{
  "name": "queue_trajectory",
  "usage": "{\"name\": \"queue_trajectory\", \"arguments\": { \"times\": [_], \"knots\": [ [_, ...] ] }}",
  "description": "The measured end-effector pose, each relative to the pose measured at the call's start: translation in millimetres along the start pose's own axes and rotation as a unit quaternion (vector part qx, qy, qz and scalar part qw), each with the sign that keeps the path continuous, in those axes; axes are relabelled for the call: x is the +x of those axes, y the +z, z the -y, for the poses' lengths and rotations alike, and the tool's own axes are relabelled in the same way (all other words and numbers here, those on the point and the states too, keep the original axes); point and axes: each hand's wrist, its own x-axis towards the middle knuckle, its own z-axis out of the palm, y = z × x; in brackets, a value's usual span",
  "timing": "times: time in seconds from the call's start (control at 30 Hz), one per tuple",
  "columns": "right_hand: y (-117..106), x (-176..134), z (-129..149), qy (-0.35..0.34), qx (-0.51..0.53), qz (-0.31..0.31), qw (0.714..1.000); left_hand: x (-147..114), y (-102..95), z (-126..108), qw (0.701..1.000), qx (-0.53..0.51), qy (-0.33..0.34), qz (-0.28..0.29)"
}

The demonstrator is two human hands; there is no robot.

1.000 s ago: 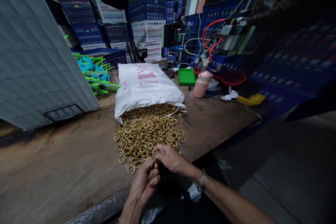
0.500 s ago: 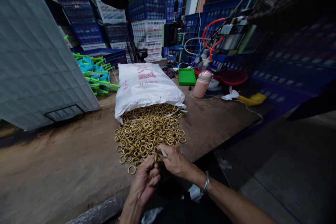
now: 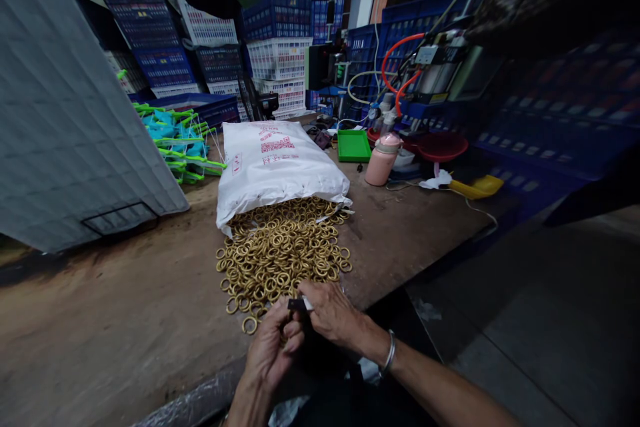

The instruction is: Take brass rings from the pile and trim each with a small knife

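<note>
Brass-coloured rings point(image 3: 280, 253) lie heaped at the mouth of a white woven sack point(image 3: 283, 170) that rests on its side on the table. At the near edge of the heap, my left hand point(image 3: 275, 340) is closed with curled fingers around a ring, most of which is hidden. My right hand point(image 3: 333, 310) pinches a small flat tool point(image 3: 299, 304) with a dark blade-like end and a white part by the fingers. Its dark end reaches over my left thumb and fingertips. A metal bangle circles my right wrist.
The brown table point(image 3: 125, 307) ends in an edge at the right. A grey ribbed panel point(image 3: 85, 113) stands left. Behind are a green tray point(image 3: 354, 145), a pink bottle point(image 3: 383, 160), a red dish point(image 3: 443, 145), a yellow scoop point(image 3: 477, 187) and stacked crates point(image 3: 280, 57).
My right hand has turned the small tool, so its dark end now shows more and lies nearer my left fingertips. My left hand stays nearly in place; the view has shifted slightly.
</note>
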Motion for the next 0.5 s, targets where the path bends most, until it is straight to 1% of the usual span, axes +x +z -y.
{"name": "queue_trajectory", "arguments": {
  "times": [0.13,0.23,0.3,0.4,0.5],
  "knots": [
    [1.5,1.0,0.8,0.038,-0.033,-0.003,0.999,0.0,0.3,0.0,1.0,-0.007,-0.005,-0.02],
    [0.2,4.4,-10.8,0.09,-0.055,-0.025,0.994,-4.3,1.7,0.2,1.0,-0.011,-0.016,-0.003],
    [-5.3,7.2,-26.4,0.128,-0.058,-0.061,0.988,-7.5,1.2,0.6,1.0,-0.015,-0.019,0.019],
    [-19.2,10.3,-57.8,0.184,-0.045,-0.131,0.973,-9.4,-2.8,2.1,0.999,-0.015,-0.029,0.037],
    [-30.8,11.2,-89.1,0.25,-0.027,-0.162,0.954,-7.4,-7.7,4.3,0.999,0.005,-0.04,0.036]
  ]
}}
